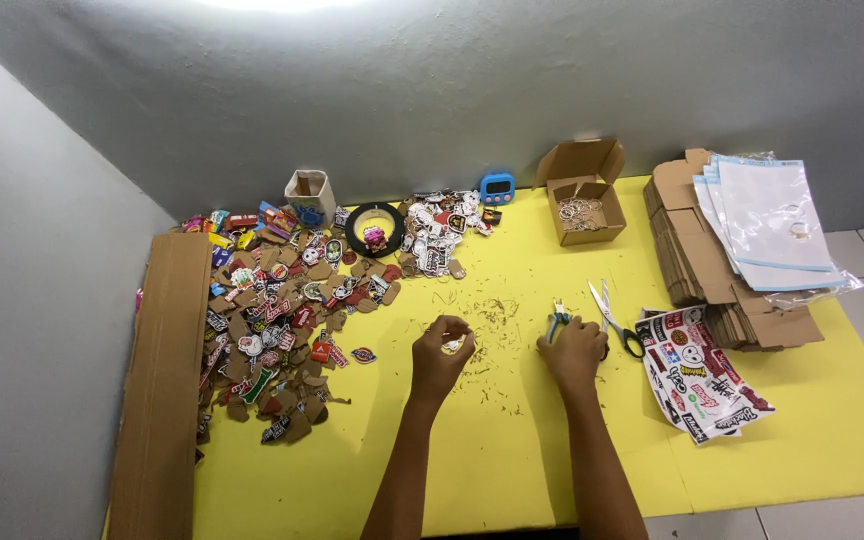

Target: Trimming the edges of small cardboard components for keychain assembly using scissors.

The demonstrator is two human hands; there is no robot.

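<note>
Seen from above, left to right: a heap of cut-out stickers (282, 320) on the yellow counter (512, 450); the left hand (441, 355), fingers pinched narrowly on a small item too tiny to identify; the right hand (572, 350), closed around small blue-handled pliers (557, 318), whose long axis points away from the person; scissors (614, 320) lying just beside that hand.

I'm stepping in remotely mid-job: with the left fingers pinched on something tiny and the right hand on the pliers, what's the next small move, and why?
Probably lift the small pliers across to the left hand. The right hand already rests on them beside the scissors, while the left fingertips pinch a tiny piece, too small to identify, above the yellow table.
</note>
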